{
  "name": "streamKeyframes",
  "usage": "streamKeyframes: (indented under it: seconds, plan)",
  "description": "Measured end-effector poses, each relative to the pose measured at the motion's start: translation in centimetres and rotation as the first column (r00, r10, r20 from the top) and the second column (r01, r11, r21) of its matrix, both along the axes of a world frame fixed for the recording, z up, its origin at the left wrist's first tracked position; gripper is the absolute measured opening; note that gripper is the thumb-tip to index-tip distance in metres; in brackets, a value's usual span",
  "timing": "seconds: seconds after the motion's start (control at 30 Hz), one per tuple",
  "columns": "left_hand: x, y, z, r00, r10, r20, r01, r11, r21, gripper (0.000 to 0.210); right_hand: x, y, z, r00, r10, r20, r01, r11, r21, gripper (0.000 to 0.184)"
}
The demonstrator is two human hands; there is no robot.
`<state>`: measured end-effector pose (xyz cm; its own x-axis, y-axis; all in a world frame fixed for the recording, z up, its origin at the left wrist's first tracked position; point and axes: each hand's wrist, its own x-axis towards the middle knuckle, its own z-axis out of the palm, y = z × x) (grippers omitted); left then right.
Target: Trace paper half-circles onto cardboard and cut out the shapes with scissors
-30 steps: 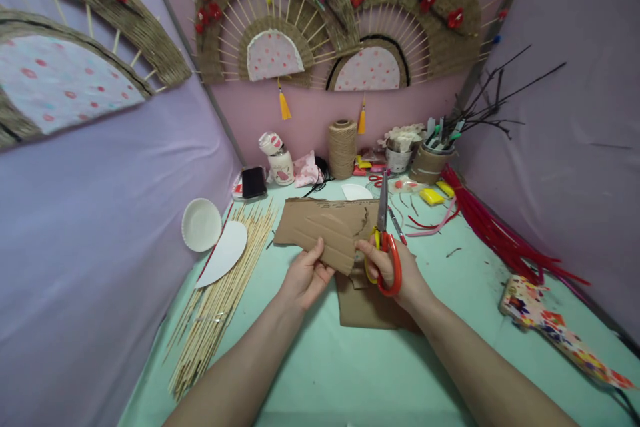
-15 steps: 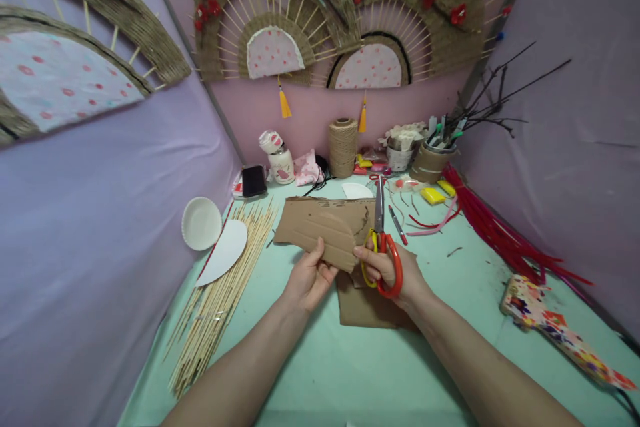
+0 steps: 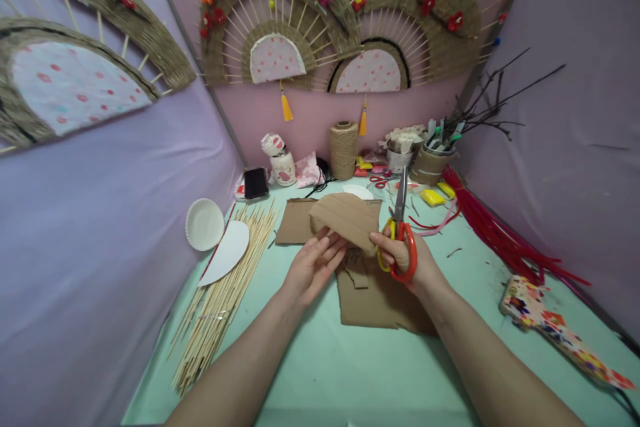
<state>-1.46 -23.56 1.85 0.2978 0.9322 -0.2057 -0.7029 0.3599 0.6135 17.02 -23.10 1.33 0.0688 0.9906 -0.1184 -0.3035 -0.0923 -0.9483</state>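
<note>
My right hand (image 3: pixel 405 260) grips scissors (image 3: pixel 401 203) with red and yellow handles, blades pointing up. Its thumb and finger also pinch the right corner of a half-round cardboard piece (image 3: pixel 345 213), which is raised and tilted. Just below that piece's lower left edge, my left hand (image 3: pixel 313 268) has its fingers stretched out; whether the fingertips touch it is hard to tell. Behind lies a flat cardboard sheet (image 3: pixel 294 223). A larger cardboard sheet (image 3: pixel 380 303) lies nearer me, with a small cardboard scrap (image 3: pixel 357 275) on top.
Left are bamboo skewers (image 3: pixel 215 320), a white paper half-circle (image 3: pixel 227 250) and a white bowl (image 3: pixel 205 223). A twine spool (image 3: pixel 343 150) stands at the back. Red pipe cleaners (image 3: pixel 505 233) and a flower-patterned glue gun (image 3: pixel 555 327) lie right. Decorated fans (image 3: pixel 280 13) hang on the wall.
The half-round piece has lifted and turned in my right hand, which moved right with the scissors. My left hand has loosened its hold, fingers now extended. The scrap below is uncovered.
</note>
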Motion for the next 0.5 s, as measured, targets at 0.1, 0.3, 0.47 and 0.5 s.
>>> streamKeyframes:
  seconds: [0.1,0.3,0.47,0.5]
  plan:
    - [-0.8,0.7,0.3,0.999,0.031,0.015,-0.030,0.998,-0.055,0.030,0.6,0.4,-0.6,1.000,0.002,0.021,-0.002,1.000,0.022,0.040]
    - [-3.3,2.4,1.3,0.992,0.095,-0.077,-0.101,0.992,-0.077,0.050,1.3,0.3,-0.3,0.985,0.109,0.132,-0.110,0.994,0.001,0.038]
    - [-4.6,1.8,1.9,0.849,-0.266,-0.456,0.253,0.963,-0.091,0.047,1.6,-1.2,2.2,0.812,0.410,0.416,-0.401,0.909,-0.115,0.033]
    - [-4.6,1.4,1.9,0.776,-0.360,-0.518,0.358,0.927,-0.110,0.044,1.4,-1.5,2.7,0.790,0.421,0.446,-0.407,0.904,-0.132,0.033]
